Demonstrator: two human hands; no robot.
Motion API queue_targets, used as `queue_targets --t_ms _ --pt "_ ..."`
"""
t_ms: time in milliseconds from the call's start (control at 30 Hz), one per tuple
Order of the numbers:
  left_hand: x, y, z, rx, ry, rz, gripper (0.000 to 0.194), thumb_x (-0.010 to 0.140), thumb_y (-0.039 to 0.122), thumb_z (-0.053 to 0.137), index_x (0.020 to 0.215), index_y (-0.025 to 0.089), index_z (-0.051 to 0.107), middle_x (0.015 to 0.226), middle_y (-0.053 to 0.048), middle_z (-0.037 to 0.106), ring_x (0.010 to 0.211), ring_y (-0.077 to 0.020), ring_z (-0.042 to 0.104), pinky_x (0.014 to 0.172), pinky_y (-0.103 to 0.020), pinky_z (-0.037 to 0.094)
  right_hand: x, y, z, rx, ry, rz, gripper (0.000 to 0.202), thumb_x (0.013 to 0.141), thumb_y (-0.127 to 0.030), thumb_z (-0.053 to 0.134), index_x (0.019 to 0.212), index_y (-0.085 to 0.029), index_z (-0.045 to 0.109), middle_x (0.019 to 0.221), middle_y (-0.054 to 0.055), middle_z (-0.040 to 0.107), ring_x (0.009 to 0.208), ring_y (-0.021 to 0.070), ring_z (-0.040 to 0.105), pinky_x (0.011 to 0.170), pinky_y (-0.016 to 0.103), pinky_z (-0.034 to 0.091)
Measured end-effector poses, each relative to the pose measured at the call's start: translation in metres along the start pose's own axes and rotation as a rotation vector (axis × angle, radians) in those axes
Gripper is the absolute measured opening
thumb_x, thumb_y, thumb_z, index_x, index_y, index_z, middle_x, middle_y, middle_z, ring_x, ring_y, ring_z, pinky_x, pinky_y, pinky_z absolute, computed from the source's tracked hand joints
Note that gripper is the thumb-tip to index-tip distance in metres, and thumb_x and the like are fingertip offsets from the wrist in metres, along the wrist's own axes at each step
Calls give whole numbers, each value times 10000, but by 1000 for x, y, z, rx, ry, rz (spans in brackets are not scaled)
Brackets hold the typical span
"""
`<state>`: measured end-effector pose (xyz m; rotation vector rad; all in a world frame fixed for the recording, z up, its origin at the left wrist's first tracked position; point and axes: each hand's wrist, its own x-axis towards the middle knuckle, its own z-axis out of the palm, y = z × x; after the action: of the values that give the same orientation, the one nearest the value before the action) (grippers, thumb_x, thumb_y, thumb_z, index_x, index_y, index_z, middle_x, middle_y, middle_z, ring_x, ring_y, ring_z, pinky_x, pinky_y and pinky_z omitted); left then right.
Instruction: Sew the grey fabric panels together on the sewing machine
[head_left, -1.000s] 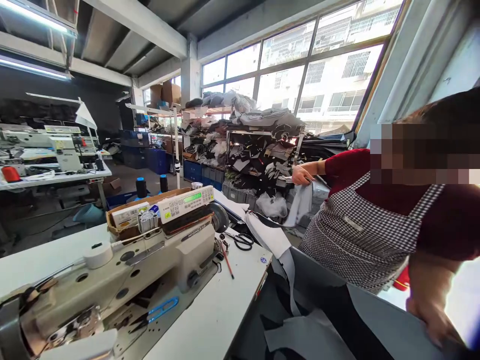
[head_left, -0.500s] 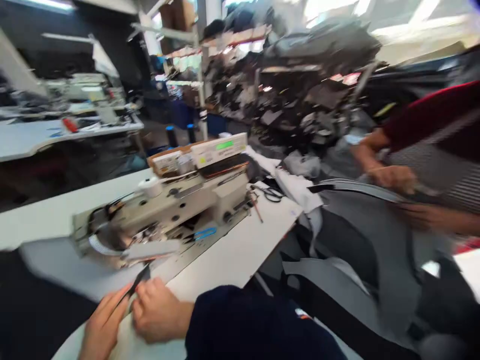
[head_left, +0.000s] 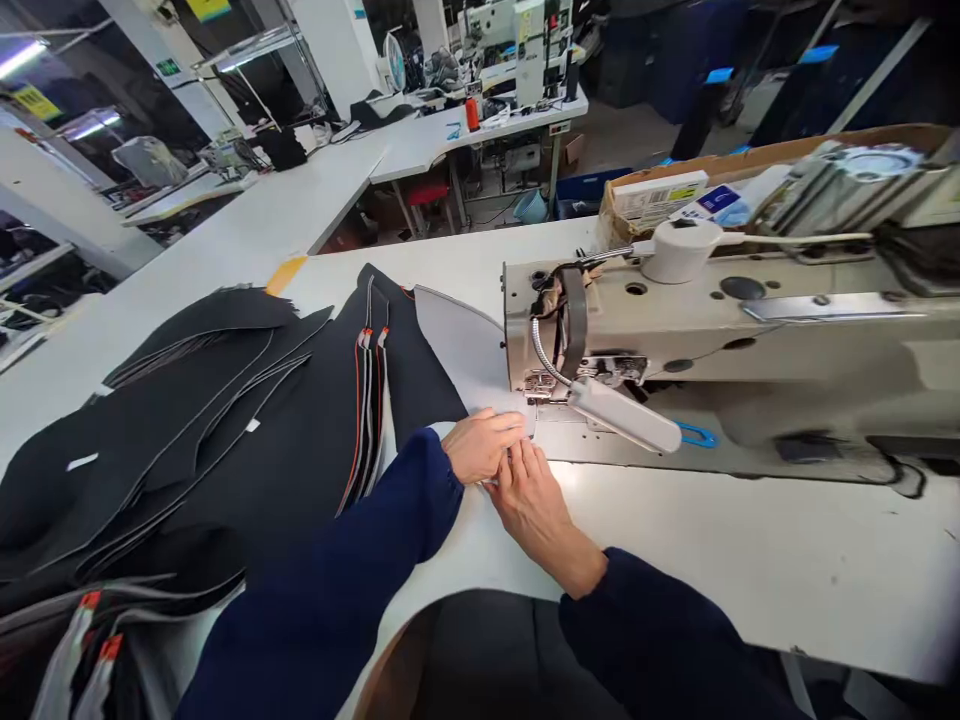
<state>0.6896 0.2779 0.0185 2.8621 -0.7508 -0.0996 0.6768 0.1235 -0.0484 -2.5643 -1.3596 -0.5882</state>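
A beige sewing machine [head_left: 720, 330] stands on the white table, its needle area at its left end. Grey fabric [head_left: 461, 335] lies beside that end, partly over dark fabric. My left hand [head_left: 484, 445] presses its closed fingers on the grey fabric's near edge, just in front of the needle area. Touching it on the right, my right hand [head_left: 529, 495] has its fingertips pinched together at the same edge. What lies between the fingertips is hidden. A grey lamp-like attachment [head_left: 626, 412] hangs right of my hands.
Dark fabric pieces [head_left: 300, 440] with red-marked edges are stacked at left. Blue snips [head_left: 696, 434] lie on the machine bed. Behind the machine are a white thread cone [head_left: 681, 250] and a cardboard box [head_left: 619, 205]. Another worktable [head_left: 420, 140] stands further back.
The view has swung left, so the other person at the right is out of sight. The dark strip seen between my hands before no longer shows. Both hands now meet at the grey fabric.
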Motion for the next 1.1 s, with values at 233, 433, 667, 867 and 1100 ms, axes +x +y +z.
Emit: queue_targets --t_ms 233,433,667,867,1100 --pt "5 2 -9 100 -122 -65 356 881 97 398 1168 135 605 1342 -79 555 993 -181 580 872 -310 451 2 18 0 37 16 -44 371 956 -213 402 1148 45 586 1161 278 600 1121 333 551 1017 486 368" --pt "6 15 -11 165 -132 -164 351 893 254 470 1209 142 576 1318 -70 561 975 -229 531 801 -370 442 6 27 -7 9 45 -97 348 950 -156 366 1083 28 629 1091 238 634 1058 304 573 1012 449 372" --pt "7 21 -7 195 -113 -213 374 864 250 516 1218 145 569 1363 -80 526 998 -235 512 775 -372 401 5 32 -3 31 52 -115 354 956 -163 367 1088 31 632 1113 243 629 1083 305 566 990 439 389" --pt "10 19 1 254 -82 -212 317 881 223 488 1177 151 579 1374 -67 510 989 -224 516 760 -372 387 8 36 1 15 81 -99 348 955 -162 382 1082 32 641 1118 239 639 1084 310 575 994 450 393" --pt "11 18 8 221 -23 -285 415 862 271 542 1253 138 507 1285 -99 529 1011 -232 521 781 -374 404 9 43 -4 95 69 -114 357 963 -186 378 1126 22 618 1187 241 609 1169 314 531 1031 476 373"
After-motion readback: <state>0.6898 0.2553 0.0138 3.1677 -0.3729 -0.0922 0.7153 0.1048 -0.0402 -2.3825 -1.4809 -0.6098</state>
